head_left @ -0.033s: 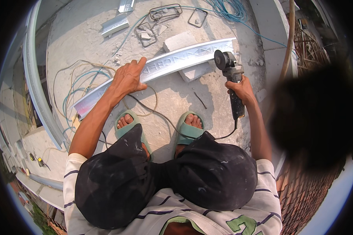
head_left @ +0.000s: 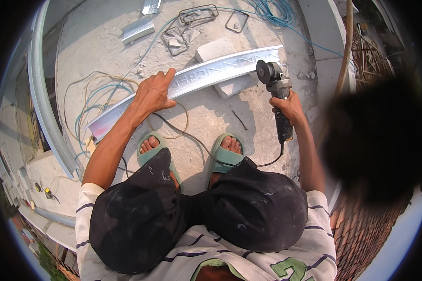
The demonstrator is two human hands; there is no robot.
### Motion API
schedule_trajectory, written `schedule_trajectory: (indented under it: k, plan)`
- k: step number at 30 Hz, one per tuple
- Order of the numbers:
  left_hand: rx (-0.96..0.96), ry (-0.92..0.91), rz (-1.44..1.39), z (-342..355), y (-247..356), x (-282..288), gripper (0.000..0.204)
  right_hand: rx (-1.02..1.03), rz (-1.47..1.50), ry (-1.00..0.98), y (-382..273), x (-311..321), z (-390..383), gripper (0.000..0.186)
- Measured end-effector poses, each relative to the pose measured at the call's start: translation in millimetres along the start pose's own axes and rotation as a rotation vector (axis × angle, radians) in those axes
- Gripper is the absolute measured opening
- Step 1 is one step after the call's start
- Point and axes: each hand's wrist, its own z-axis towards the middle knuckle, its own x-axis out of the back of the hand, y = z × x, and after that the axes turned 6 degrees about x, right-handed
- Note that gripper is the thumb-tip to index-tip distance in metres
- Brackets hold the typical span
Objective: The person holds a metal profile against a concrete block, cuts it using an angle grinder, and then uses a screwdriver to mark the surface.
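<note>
My left hand (head_left: 154,93) is closed over a long silver metal channel (head_left: 206,75), its thumb at the near edge and its fingers across the top. The channel slants up to the right and rests across a pale concrete block (head_left: 234,87). In my right hand (head_left: 291,107) is a black and grey angle grinder (head_left: 282,124), gripped round its body. The grinder's dark disc (head_left: 266,71) is close to the channel's right end; I cannot tell whether they touch. A black cord (head_left: 282,149) runs from the grinder's lower end toward my legs.
My feet in green sandals (head_left: 227,155) are just below the channel. Loose hoses and cables (head_left: 91,100) lie at left, a blue hose coil (head_left: 272,14) at the far right. Bent metal rods (head_left: 198,15), channel offcuts (head_left: 138,32) and rubble lie beyond. Another long channel (head_left: 44,103) stretches along the left.
</note>
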Motion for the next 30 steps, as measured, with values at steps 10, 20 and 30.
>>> schedule_trajectory:
  k: [10,20,30]
  plan:
    - [-0.039,0.054,-0.012,0.2,-2.0,-4.3,0.079,0.013,0.000,0.012,0.5,0.7,-0.1,0.036]
    - [-0.032,0.020,-0.025,3.5,-5.2,-5.5,0.081,0.004,-0.027,0.006,1.1,0.7,-1.4,0.038]
    - [-0.019,-0.014,-0.030,5.0,-6.2,-5.5,0.083,-0.024,-0.030,-0.008,10.6,1.9,2.0,0.042]
